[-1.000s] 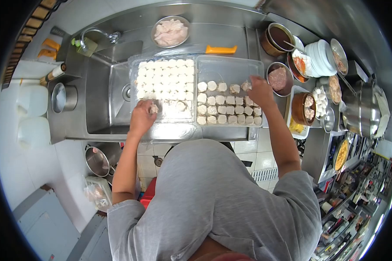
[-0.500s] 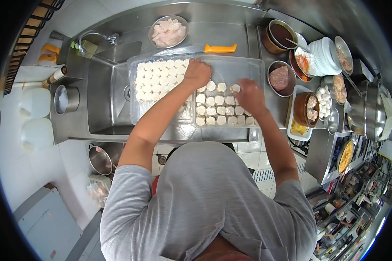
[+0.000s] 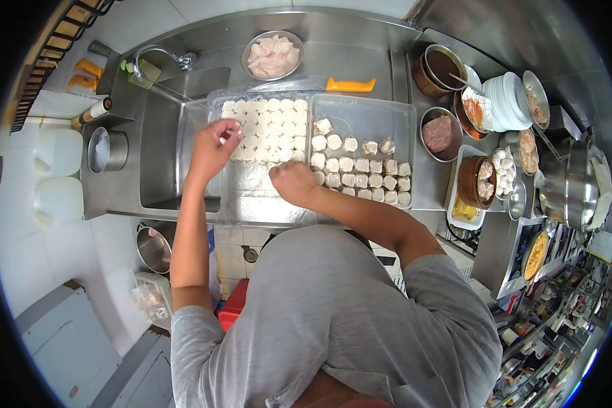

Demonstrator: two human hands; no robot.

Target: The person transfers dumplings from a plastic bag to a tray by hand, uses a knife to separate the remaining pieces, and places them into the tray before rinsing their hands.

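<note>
My left hand [image 3: 213, 148] is raised over the left edge of the left tray, its fingertips pinched on a small white piece. Rows of pale white pieces [image 3: 264, 129] lie close together in this tray, with bare shiny lining [image 3: 262, 194] at the near side. My right hand [image 3: 296, 182] is curled at the near edge of those rows, its fingertips touching or close to the pieces; what they hold is hidden. To the right, a clear plastic tray [image 3: 381, 112] bears looser rows of squarish white pieces with browner sides [image 3: 362, 165].
Behind the trays are a bowl of pale meat strips [image 3: 273, 56] and a yellow-handled tool [image 3: 350, 85]. The sink [image 3: 166, 143] lies left. At right stand a bowl of minced meat [image 3: 438, 134], a dark liquid pot [image 3: 443, 62], stacked white plates [image 3: 503, 92] and a steamer basket [image 3: 470, 173].
Both hands have moved left: the right from the right tray to the left tray's near side, the left to that tray's left edge. More pieces show in the right tray's back rows.
</note>
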